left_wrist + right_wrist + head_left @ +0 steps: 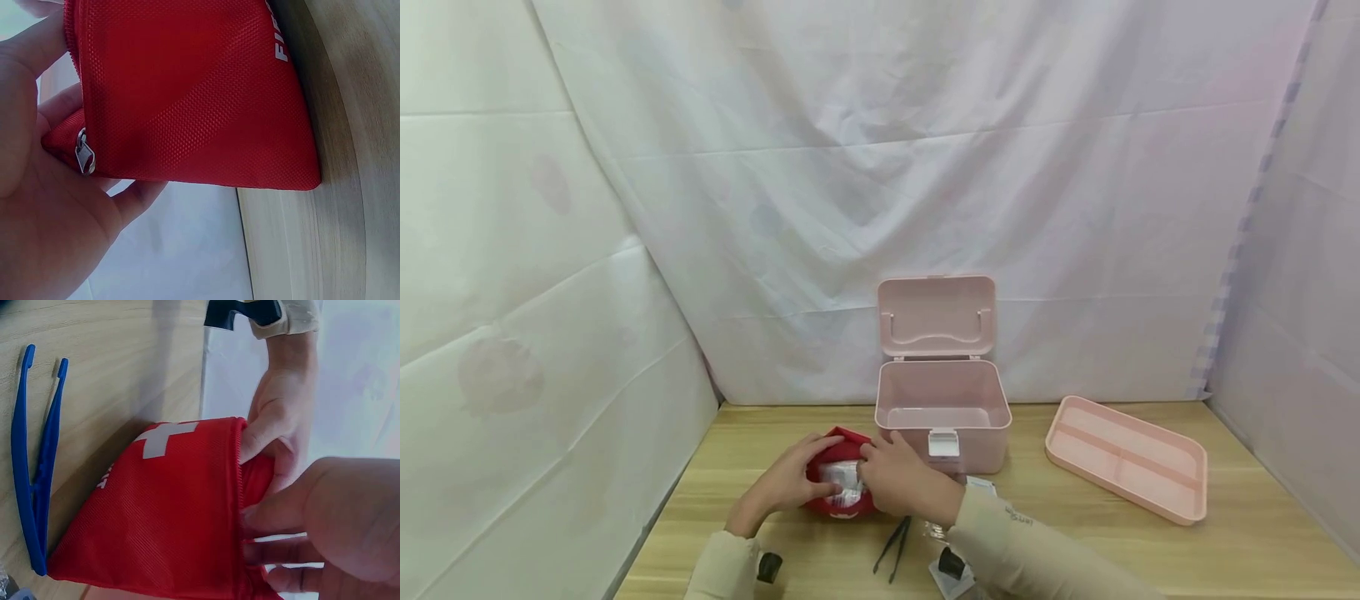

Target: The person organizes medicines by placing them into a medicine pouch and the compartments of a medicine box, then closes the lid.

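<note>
A red first-aid pouch (847, 435) with a white cross stands unzipped on the table, its mouth spread. Clear-wrapped white packets (848, 477) show inside it. My left hand (786, 482) grips the left side of the mouth, thumb inside and fingers behind, beside the metal zipper pull (85, 152). On the opposite side, my right hand (898, 479) holds the zipped edge, its fingertips partly hidden in the opening. Blue plastic tweezers (22, 456) lie on the table just in front of the pouch.
Behind the pouch stands a pink box (985, 450) with its lid (936, 308) raised. A pink divided tray (1123, 458) lies at the right. Small packets (951, 582) lie near my right forearm, partly covered by it. White cloth (820, 200) hangs around the table.
</note>
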Demonstrator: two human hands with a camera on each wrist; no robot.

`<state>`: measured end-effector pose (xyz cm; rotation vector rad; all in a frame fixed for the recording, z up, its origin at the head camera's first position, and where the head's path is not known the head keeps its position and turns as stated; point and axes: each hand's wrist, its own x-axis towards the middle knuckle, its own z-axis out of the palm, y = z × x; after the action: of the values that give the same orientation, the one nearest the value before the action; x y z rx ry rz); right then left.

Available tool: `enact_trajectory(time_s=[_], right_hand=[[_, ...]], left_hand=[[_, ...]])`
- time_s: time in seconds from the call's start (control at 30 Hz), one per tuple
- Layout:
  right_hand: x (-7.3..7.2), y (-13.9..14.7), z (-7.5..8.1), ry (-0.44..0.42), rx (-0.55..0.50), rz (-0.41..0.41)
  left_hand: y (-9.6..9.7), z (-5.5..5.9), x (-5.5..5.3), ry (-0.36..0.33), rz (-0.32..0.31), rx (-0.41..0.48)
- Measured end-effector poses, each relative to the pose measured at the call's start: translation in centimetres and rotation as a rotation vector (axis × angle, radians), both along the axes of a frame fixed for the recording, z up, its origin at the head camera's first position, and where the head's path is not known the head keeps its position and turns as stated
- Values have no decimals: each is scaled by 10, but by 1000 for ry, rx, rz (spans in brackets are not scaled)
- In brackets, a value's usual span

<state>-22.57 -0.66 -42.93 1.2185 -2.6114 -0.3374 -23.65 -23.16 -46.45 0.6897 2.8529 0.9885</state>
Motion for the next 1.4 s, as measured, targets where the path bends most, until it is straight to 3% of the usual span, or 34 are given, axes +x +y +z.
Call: enact_trajectory(time_s=[0.1,0.3,0.63,1.0,1.17,1.4], right_hand=[[-1,6,3,-39,-55,66],[-5,28,6,-154,-294,207],[-6,67,16,-500,-521,194],[-10,103,10,-572,-545,221],[-11,114,3,-564,-510,281],[-4,124,-13,-679,-437,303]], left_hand=[[0,0,1,-7,-4,3],[1,-3,3,-3,-15,5],[0,-2,2,-19,-3,20],[2,0,0,20,3,2],[2,1,0,23,9,1],[2,0,-1,28,-1,1]])
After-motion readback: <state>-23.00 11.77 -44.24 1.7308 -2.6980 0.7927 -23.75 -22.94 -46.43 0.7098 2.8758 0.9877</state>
